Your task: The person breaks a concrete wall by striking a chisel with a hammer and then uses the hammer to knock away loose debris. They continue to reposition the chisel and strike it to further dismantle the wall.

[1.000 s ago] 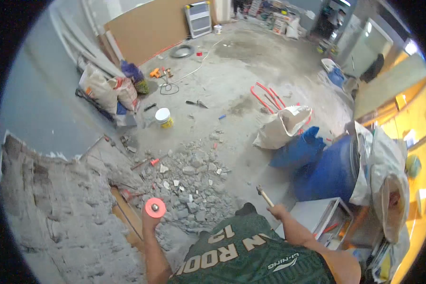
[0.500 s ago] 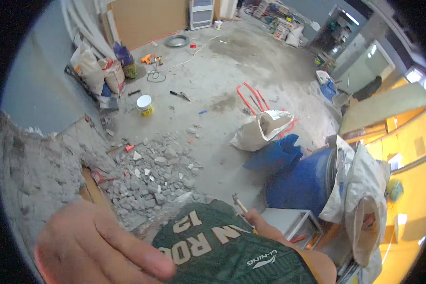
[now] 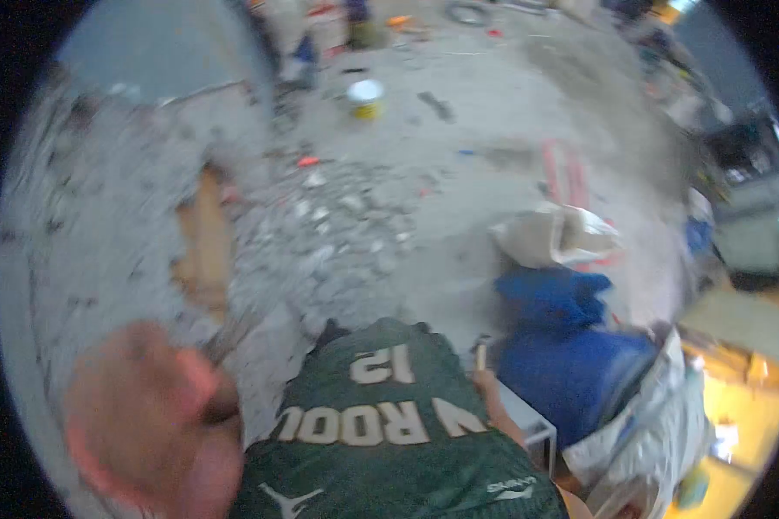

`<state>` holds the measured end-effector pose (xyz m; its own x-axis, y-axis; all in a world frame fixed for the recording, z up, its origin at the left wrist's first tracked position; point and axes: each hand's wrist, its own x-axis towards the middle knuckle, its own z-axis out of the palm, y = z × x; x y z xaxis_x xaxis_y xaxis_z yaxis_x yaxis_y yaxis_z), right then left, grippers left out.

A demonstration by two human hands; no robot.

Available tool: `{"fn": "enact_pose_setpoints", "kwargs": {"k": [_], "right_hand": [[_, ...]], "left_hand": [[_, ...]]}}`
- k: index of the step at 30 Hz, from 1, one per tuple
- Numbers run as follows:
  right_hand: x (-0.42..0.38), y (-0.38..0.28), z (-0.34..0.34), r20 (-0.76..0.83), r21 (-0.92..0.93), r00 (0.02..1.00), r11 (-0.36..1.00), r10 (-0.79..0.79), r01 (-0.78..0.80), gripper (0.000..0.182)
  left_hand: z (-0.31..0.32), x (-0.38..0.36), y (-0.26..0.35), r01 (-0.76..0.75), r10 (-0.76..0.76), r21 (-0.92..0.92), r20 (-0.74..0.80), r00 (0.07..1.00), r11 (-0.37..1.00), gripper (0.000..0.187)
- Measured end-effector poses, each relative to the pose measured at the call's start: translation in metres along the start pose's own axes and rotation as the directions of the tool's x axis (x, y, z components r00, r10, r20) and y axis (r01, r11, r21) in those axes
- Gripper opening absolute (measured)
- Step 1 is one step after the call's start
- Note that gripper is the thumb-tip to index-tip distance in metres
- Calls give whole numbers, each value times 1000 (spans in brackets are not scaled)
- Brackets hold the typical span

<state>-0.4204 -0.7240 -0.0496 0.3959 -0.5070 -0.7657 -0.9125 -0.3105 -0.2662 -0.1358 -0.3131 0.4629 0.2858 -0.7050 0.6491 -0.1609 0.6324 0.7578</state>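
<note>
My left hand (image 3: 151, 415) is large and smeared by motion at the lower left, raised near the chipped wall. Its fingers are too blurred to read. On the other side of the green jersey (image 3: 381, 389) I wear, my right hand (image 3: 486, 385) is closed round the pale handle of a hammer (image 3: 481, 353), whose small dark head points up. The hammer is beside the blue barrel (image 3: 571, 381). Broken rubble (image 3: 337, 233) lies on the floor ahead of me. A rough wall (image 3: 104, 259) with exposed brown board (image 3: 206, 242) rises at my left.
An open white sack (image 3: 554, 235) stands beyond the blue barrel, with red tubes (image 3: 567, 173) behind it. A white and yellow bucket (image 3: 366, 99) is farther back on the concrete floor. Another white sack (image 3: 632, 441) and a white frame (image 3: 532, 424) are close at right.
The view has swung left and down, so the floor items appear shifted right and more blurred. My left hand has turned, its extended fingers less distinct. The hammer remains in my right hand.
</note>
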Motion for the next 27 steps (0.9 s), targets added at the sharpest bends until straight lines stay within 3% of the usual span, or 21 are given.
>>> {"fn": "enact_pose_setpoints", "kwargs": {"k": [2,4,5,6,7,8,9,10,12,14,15,16,17,18,19,20,21,23,24,26,27], "right_hand": [[44,6,4,0,-244,995,965,-98,95,31],[83,3,0,167,-339,948,887,-272,314,39],[81,-25,-6,215,-404,936,847,-280,346,46],[159,14,22,260,-324,937,893,-234,313,54],[116,-53,2,309,-384,944,892,-119,238,54],[53,-119,-19,240,-348,940,882,-244,318,48],[20,-153,-23,170,-345,886,816,-432,464,43],[18,-165,-13,189,-350,880,808,-435,475,43],[17,-184,4,-65,-149,590,593,-805,792,37],[26,-225,16,297,346,708,763,-641,546,27],[26,-247,23,340,336,692,770,-637,543,26],[23,-271,27,381,323,678,778,-628,539,27],[3,-300,24,373,314,715,806,-591,502,28],[-20,-325,27,366,308,751,833,-550,460,29],[-25,-337,39,367,304,754,836,-545,457,29],[-27,-344,48,309,160,733,793,-606,588,30],[-28,-349,53,260,3,694,719,-672,695,32],[-32,-354,55,315,9,697,736,-644,677,34],[-28,-351,56,375,18,705,765,-603,644,37],[-18,-336,61,380,-24,703,754,-601,657,36],[-11,-328,62,364,-151,670,669,-647,728,39]], "left_hand": [[12,-43,-14,204,-168,70,-350,922,976,37],[18,-88,-38,497,-430,-128,-709,559,858,42],[19,-107,-50,619,-514,-183,-752,412,764,45],[14,-115,-62,844,-508,183,-727,461,503,43],[16,-137,-83,867,-509,363,-705,494,341,40],[18,-165,-102,832,-530,529,-663,529,168,38],[27,-188,-113,847,-529,511,-682,504,148,38],[37,-207,-123,886,-503,447,-741,444,123,37],[45,-218,-124,921,-465,377,-801,377,99,37],[40,-220,-117,939,-443,231,-836,325,254,35],[36,-231,-120,940,-443,231,-836,325,253,35],[31,-252,-127,919,-366,365,-843,394,148,32],[23,-265,-129,875,-291,483,-833,470,29,29],[15,-265,-121,874,-292,485,-832,472,31,29],[10,-261,-111,891,-261,453,-864,430,-34,27],[8,-260,-103,904,-227,416,-894,387,-95,24],[5,-271,-99,906,-223,413,-895,386,-87,24],[2,-297,-88,975,-241,206,-945,220,83,28],[9,-297,-81,975,-224,203,-950,217,85,28],[36,-292,-72,994,-147,96,-984,102,43,31],[50,-315,-75,999,-176,12,-984,18,38,35]]}}
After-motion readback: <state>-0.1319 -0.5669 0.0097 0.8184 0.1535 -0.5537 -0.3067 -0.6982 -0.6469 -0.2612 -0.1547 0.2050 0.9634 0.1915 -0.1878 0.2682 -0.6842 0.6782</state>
